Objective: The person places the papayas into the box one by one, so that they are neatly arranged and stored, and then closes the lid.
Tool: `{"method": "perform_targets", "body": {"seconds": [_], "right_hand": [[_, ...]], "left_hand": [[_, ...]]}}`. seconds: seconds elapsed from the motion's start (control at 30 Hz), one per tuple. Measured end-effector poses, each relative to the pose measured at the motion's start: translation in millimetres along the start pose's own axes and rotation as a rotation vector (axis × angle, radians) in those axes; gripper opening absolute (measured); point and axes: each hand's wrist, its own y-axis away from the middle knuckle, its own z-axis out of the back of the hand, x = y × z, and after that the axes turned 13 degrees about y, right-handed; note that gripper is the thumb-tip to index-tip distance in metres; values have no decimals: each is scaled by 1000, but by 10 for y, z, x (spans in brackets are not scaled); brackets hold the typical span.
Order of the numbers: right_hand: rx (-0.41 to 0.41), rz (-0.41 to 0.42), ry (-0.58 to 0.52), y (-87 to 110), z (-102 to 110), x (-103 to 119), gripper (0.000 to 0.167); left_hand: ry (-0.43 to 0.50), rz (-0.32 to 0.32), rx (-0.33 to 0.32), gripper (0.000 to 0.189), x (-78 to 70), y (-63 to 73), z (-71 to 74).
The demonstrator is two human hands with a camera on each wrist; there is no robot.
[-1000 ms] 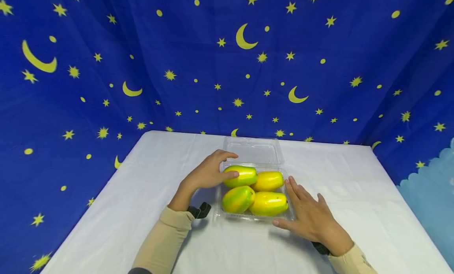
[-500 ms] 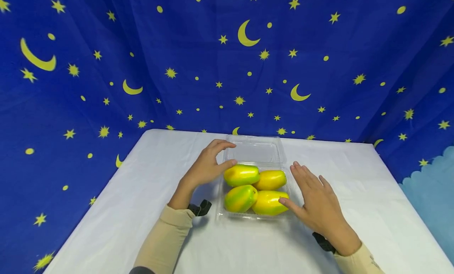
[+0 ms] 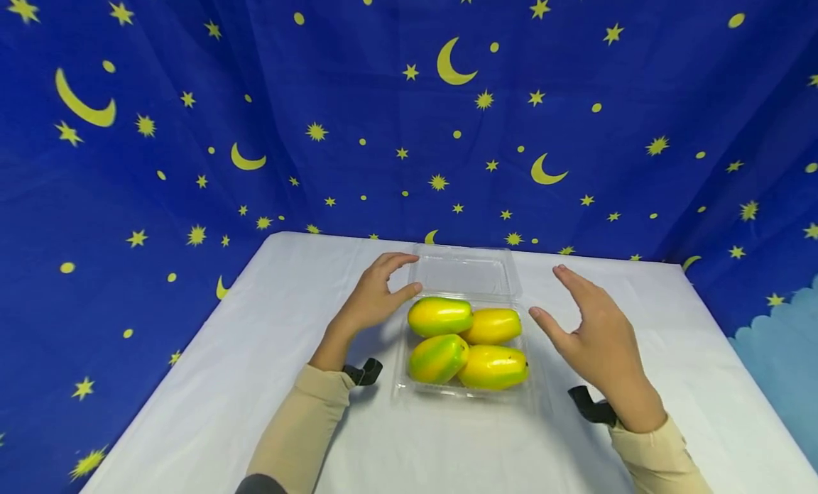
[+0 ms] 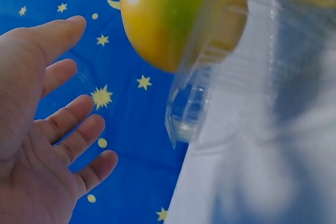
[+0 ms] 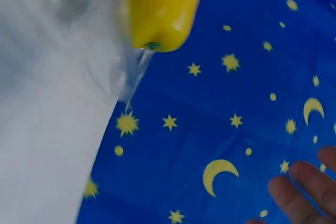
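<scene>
In the head view, a clear plastic clamshell box (image 3: pixel 463 393) stands on the white table, its lid (image 3: pixel 466 275) folded back flat behind it. Several glossy yellow-green fruits, papaya-like in shape, fill the box, among them a back left one (image 3: pixel 439 316) and a front right one (image 3: pixel 493 367). My left hand (image 3: pixel 371 299) hovers at the box's back left corner, thumb and fingers spread apart and holding nothing. To the right of the box my right hand (image 3: pixel 603 334) is raised, also holding nothing. In the left wrist view my left hand's fingers (image 4: pixel 79 114) are loosely extended beside one fruit (image 4: pixel 168 14).
A white cloth covers the table (image 3: pixel 211 380). Behind and at the sides hangs a blue curtain (image 3: pixel 358 103) with yellow moons and stars. Light blue fabric (image 3: pixel 780 352) shows at the far right.
My right hand has moved away from the box's right side, up and to the right. My left hand has lifted slightly off the back left fruit. The fruits stay in the box.
</scene>
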Motion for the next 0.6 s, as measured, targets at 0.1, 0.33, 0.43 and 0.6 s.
{"method": "perform_targets", "body": {"seconds": [0.1, 0.33, 0.43, 0.6], "right_hand": [[35, -27, -99, -36, -21, -86, 69], [159, -87, -282, -73, -209, -318, 57], [210, -119, -327, -91, -337, -431, 56], [310, -189, -380, -65, -555, -621, 60]], "left_hand": [[2, 13, -5, 52, 63, -14, 21], [30, 69, -12, 54, 183, -3, 31], [42, 99, 1, 56, 215, -3, 46], [66, 153, 31, 57, 298, 4, 73]]}}
